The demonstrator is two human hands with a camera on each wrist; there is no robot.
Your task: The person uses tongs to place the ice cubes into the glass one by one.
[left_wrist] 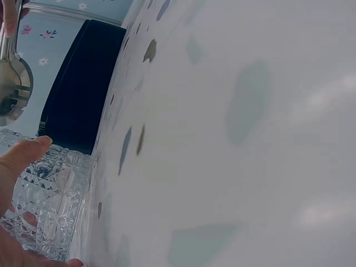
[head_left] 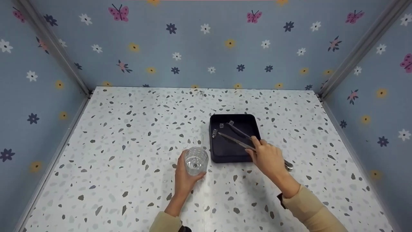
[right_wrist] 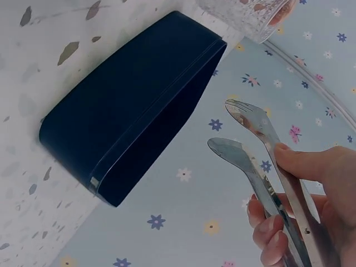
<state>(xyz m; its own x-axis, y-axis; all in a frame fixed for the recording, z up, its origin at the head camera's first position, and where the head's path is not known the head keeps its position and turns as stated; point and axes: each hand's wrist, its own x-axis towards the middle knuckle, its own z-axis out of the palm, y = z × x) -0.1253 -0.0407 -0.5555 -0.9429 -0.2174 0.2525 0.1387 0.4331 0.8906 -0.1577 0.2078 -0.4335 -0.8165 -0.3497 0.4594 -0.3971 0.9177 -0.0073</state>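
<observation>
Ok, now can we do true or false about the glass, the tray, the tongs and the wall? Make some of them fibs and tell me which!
1. The left grip holds the clear glass. True.
2. In the head view, the dark tray is to the left of the glass. False: it is to the right.
3. The right grip holds the metal tongs. True.
4. The tongs' tips are squeezed together. False: they are apart.
5. There are small clear cubes inside the tray. True.
6. The back wall is decorated with cars. False: it shows flowers and pink butterflies.
</observation>
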